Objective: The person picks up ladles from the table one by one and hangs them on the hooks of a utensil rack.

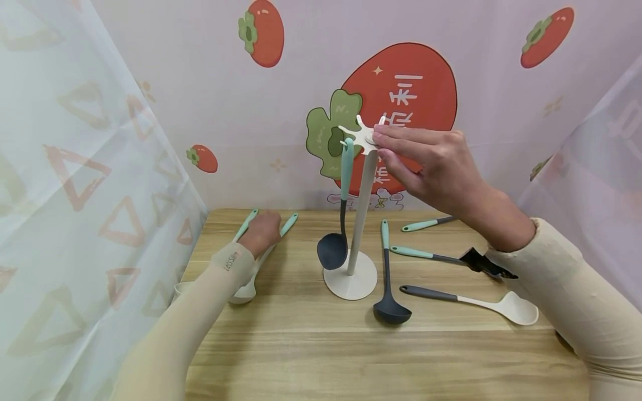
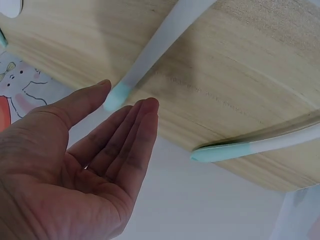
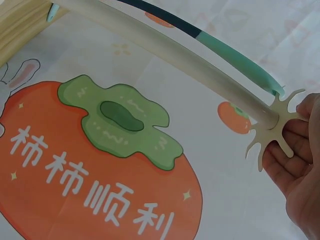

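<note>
ladle (image 1: pixel 344 186) hangs from the white stand (image 1: pixel 362 214), whose top the right hand (image 1: pixel 436 164) touches with nearly straight fingers. the left hand (image 2: pixel 75 190) has thumb and fingers apart near a mint-handled utensil (image 2: pixel 161 48) on the desk (image 1: pixel 301 345), and the stand may tip if the right hand presses off-centre.

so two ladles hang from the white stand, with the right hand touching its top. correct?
Count's off: the head view shows only one ladle hanging from the white stand. The right hand does touch its top.
</note>
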`<state>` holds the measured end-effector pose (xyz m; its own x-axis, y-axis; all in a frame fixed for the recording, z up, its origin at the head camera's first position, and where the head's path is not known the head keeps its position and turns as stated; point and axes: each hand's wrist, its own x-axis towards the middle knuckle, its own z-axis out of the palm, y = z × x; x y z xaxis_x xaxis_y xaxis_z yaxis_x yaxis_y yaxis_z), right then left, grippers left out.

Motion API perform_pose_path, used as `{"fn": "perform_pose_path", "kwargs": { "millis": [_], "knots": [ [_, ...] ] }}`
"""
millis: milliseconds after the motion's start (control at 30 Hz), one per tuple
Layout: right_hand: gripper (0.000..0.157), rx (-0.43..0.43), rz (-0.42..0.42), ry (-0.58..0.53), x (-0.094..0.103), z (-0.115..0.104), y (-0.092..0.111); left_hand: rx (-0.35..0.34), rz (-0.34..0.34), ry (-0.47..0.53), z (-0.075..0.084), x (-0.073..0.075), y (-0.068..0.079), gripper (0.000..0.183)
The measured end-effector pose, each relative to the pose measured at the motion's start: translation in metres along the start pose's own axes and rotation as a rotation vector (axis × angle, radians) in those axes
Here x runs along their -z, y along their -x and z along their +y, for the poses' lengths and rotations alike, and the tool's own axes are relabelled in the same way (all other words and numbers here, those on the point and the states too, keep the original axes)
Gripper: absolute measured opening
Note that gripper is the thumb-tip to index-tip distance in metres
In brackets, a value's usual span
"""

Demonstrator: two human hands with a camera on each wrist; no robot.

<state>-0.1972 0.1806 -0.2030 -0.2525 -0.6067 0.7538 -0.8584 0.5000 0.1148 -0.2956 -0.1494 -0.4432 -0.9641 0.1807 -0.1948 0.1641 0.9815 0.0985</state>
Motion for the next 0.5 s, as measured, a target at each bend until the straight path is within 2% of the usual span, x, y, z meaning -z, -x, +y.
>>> {"fn": "perform_pose_path", "kwargs": {
  "millis": [233, 500],
  "knots": [
    [0.035, -0.008, 0.037, -0.032, -0.0023, -0.0010, -0.0004, 0.008, -0.037, -0.011, -0.0013, -0.0024, 0.0019, 0.008],
    [0.033, 0.002, 0.023, -0.009, -0.0012, 0.0003, -0.0003, 0.000, -0.071, -0.060, -0.0014, -0.0042, 0.0037, 0.006]
  ]
}}
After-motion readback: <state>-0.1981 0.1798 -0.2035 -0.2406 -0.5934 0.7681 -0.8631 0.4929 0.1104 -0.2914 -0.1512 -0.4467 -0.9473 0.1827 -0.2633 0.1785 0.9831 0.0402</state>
